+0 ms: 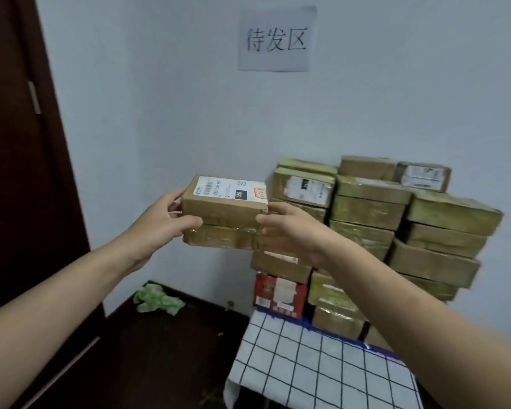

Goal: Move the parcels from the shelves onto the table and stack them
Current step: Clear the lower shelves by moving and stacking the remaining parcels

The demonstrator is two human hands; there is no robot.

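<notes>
Both grips clamp a pair of parcels (224,214), a labelled carton sitting on a taped one, in the air just left of the parcel stack (366,216). The left grip (163,222) curls round the left end with its thumb across the seam between the two cartons. The right grip (289,231) mirrors it at the right end, thumb near the same seam. Squeezing inward from both ends, with thumbs on the join, likely keeps the upper carton from sliding off the lower. The pair is held level, label up, at about the height of the stack's upper rows, so it seems bound for the top or left flank of the pile. That stack stands against the wall at the back of the checked-cloth counter (307,364), beneath a paper sign (277,39). Its columns are uneven, so a gentle set-down looks wise
</notes>
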